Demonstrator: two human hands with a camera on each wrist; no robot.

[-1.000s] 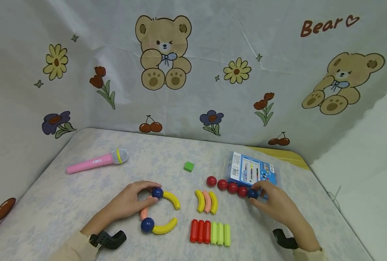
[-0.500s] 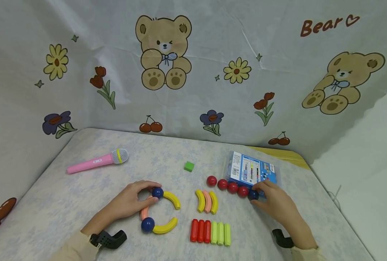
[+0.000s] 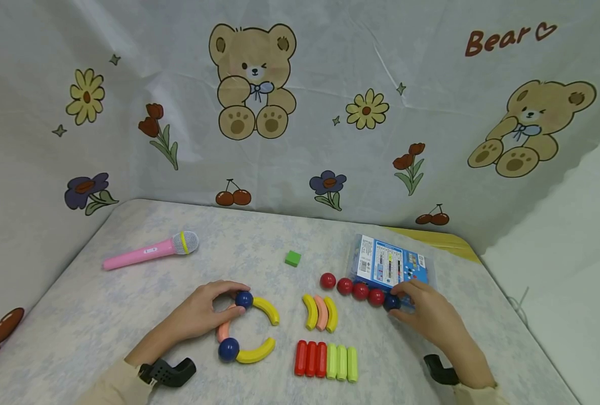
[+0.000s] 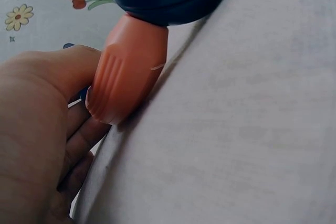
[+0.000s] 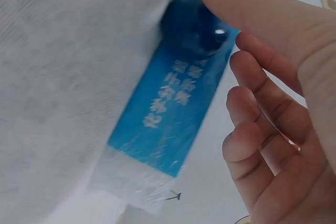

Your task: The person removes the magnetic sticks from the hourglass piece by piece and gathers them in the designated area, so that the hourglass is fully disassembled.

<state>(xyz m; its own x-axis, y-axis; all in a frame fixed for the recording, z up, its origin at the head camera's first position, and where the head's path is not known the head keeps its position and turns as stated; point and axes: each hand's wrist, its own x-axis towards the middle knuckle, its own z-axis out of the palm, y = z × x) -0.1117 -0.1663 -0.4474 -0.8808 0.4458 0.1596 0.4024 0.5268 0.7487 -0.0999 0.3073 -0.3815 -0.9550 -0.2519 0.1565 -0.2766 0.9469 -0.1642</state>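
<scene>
My left hand point(image 3: 206, 309) holds a dark blue ball point(image 3: 244, 299) between thumb and fingers. That ball is part of an open curve on the table, with a salmon curved rod point(image 4: 128, 69), a second blue ball point(image 3: 228, 350) and two yellow curved rods point(image 3: 256, 352). At the right, my right hand point(image 3: 426, 312) pinches another blue ball point(image 3: 392, 302) between thumb and index finger. This ball ends a row of several red balls point(image 3: 360, 291) lying along the front of a blue-labelled clear box point(image 3: 391, 263). In the right wrist view the thumb lies on the ball point(image 5: 194, 27).
Between the hands lie three loose curved rods point(image 3: 321, 313). Nearer me are three red straight rods point(image 3: 311, 359) and three lime ones point(image 3: 342, 363). A green block point(image 3: 293, 259) and a pink toy microphone point(image 3: 153, 250) lie farther back. A bear-print cloth point(image 3: 300, 157) hangs behind the table.
</scene>
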